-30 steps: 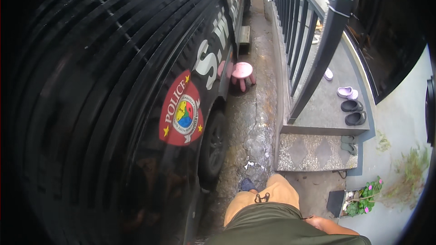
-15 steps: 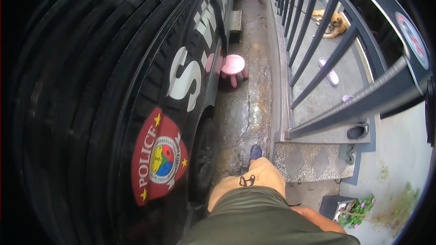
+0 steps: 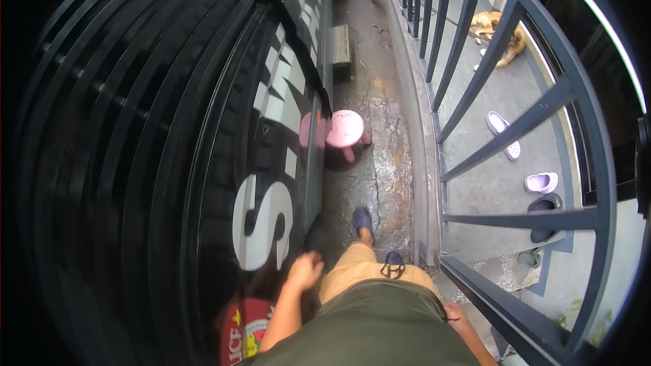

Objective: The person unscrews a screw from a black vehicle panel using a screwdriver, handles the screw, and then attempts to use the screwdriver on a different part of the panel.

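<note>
My left hand hangs beside the black vehicle, apart from its side as far as I can make out. Its fingers look loosely curled, and nothing shows in them. On the other side of my body, my right hand is low by the hem of my green shirt, near the dark metal railing. Its fingers are mostly hidden. A thin dark strip lies beside it; whether it is held cannot be told. Ahead on the wet path stands a pink stool with a round seat.
A narrow wet concrete path runs between vehicle and railing. A box-like step juts out beyond the stool. Behind the railing, a tan dog lies on the porch, with lilac clogs and a dark clog.
I have moved forward along the path, so the stool and railing are nearer. My left hand has come into view beside the vehicle, and my right hand now shows by my hip.
</note>
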`<action>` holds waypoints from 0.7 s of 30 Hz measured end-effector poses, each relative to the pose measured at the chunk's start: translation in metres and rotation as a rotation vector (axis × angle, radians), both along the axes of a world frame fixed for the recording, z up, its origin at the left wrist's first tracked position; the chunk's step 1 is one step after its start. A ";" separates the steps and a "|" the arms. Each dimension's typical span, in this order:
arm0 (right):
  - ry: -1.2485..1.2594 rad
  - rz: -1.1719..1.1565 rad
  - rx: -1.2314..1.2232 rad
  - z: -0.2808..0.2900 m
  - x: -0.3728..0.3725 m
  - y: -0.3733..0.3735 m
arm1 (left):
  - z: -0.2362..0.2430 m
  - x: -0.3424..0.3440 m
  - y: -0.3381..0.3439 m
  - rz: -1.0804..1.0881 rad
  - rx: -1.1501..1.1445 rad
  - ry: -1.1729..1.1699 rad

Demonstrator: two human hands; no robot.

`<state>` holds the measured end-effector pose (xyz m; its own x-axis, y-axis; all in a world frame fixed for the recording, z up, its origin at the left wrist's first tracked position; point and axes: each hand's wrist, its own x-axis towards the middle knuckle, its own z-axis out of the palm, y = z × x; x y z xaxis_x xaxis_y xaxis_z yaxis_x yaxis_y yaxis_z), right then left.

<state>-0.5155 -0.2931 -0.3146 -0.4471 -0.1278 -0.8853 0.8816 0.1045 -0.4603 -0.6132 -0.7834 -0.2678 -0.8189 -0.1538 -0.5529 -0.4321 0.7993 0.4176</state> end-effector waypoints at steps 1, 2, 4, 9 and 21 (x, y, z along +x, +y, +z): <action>0.187 -0.067 0.200 -0.016 -0.015 -0.013 | 0.001 -0.047 -0.002 0.038 0.135 0.136; 0.191 -0.076 0.201 -0.027 -0.032 -0.024 | -0.009 -0.090 -0.009 -0.002 0.219 0.221; 0.350 0.009 0.380 -0.041 -0.060 -0.046 | -0.008 -0.184 -0.008 -0.100 0.314 0.232; 0.265 -0.459 0.360 -0.030 -0.161 -0.120 | -0.011 -0.373 0.019 -0.358 0.253 0.386; 0.541 -0.182 0.431 -0.004 -0.480 -0.160 | -0.065 -0.605 0.042 -0.790 0.302 0.113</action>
